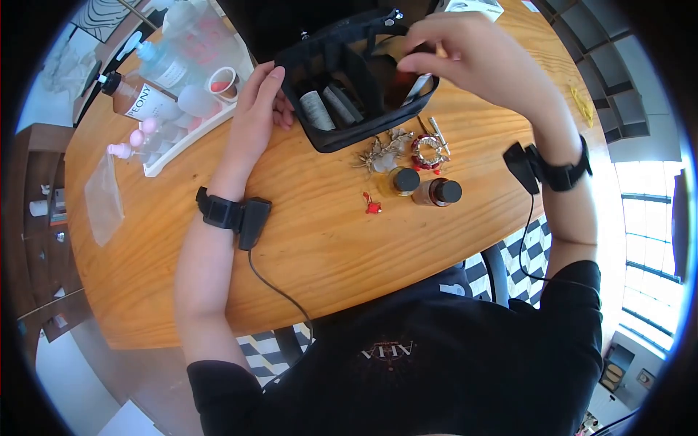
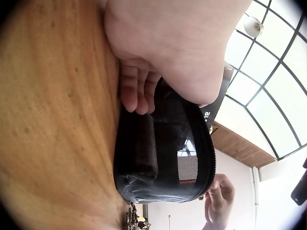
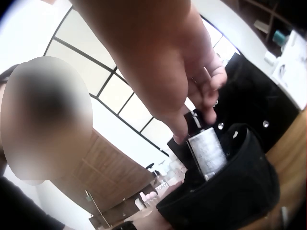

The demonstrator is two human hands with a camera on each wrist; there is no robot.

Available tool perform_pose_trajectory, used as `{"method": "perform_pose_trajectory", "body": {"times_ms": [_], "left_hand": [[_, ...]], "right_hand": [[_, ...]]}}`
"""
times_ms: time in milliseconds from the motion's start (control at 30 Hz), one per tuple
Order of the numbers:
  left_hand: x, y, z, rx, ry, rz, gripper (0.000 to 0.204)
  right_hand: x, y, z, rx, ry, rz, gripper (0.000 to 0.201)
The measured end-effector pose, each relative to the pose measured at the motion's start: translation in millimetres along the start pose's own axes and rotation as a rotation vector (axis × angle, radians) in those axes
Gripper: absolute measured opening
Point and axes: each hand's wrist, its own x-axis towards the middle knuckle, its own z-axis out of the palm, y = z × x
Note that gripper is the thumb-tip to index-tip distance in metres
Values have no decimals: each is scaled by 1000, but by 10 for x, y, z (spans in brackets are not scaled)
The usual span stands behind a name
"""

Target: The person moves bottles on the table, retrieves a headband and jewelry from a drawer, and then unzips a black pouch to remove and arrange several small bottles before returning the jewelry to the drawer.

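Note:
An open black zip bag (image 1: pixel 356 134) stands at the table's far side, holding a white cylinder (image 1: pixel 317 110) and a grey item (image 1: pixel 343 104). The left hand (image 1: pixel 254 120) grips the bag's left edge; in the left wrist view the left hand (image 2: pixel 168 48) has its fingers against the bag's side (image 2: pixel 165 143). Over the bag's right end, the right hand (image 1: pixel 483 69) pinches the black top of a whitish rectangular bottle (image 3: pixel 208 151). The right wrist view shows that bottle partly inside the bag (image 3: pixel 230 191), below the right hand (image 3: pixel 163 67). Its lower end is hidden.
Two dark-capped bottles (image 1: pixel 403 182) (image 1: pixel 438 192), a red beaded bracelet (image 1: pixel 429 152), branching metallic jewellery (image 1: pixel 385 149) and a small red piece (image 1: pixel 373 208) lie near the bag. A white tray (image 1: pixel 163 163) of bottles is left, beside a clear plastic bag (image 1: pixel 104 200).

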Motion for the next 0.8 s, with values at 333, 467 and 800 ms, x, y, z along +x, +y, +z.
{"method": "perform_pose_trajectory", "body": {"times_ms": [333, 467, 800], "left_hand": [[-9, -3, -13, -1, -20, -3, 53], [-7, -19, -15, -3, -21, -6, 53], [13, -24, -28, 24, -32, 4, 49]], "right_hand": [[93, 7, 283, 180, 59, 93, 31], [-257, 84, 178, 321, 188, 0, 22], [-893, -444, -4, 319, -270, 16, 24]]}}
